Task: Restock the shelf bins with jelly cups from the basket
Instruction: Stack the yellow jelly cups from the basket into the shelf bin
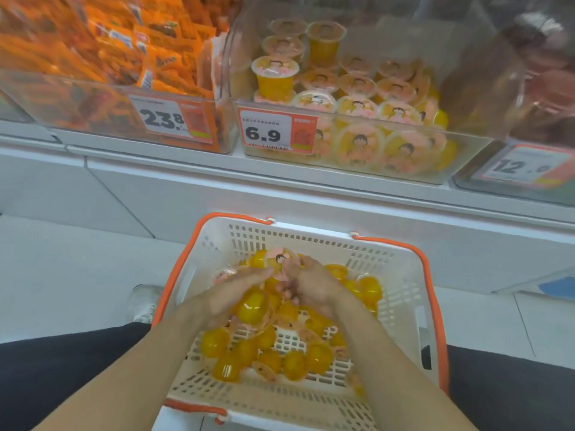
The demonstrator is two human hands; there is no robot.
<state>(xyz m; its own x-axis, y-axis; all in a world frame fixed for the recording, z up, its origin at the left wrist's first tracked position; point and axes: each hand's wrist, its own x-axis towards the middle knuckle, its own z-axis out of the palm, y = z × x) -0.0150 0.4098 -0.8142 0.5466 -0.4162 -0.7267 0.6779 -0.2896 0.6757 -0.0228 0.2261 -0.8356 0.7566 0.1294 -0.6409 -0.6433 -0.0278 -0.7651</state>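
A white basket with an orange rim (401,293) sits on my lap and holds several yellow jelly cups (292,359) with pink lids. Both hands are inside it, cupped together around a cluster of cups. My left hand (230,293) curls under a yellow cup (252,309). My right hand (311,281) curls over the pile from the right, its fingers on a cup with its pink lid facing up (278,259). Above, the clear shelf bin (342,160) marked 6.9 is partly filled with the same jelly cups (357,85).
A bin of orange snack packets (102,57) priced 23.8 stands left of the jelly bin. A bin of dark red packets (541,88) priced 12 stands to the right. The white shelf front (217,194) runs between bins and basket. A shoe (144,300) rests on the floor.
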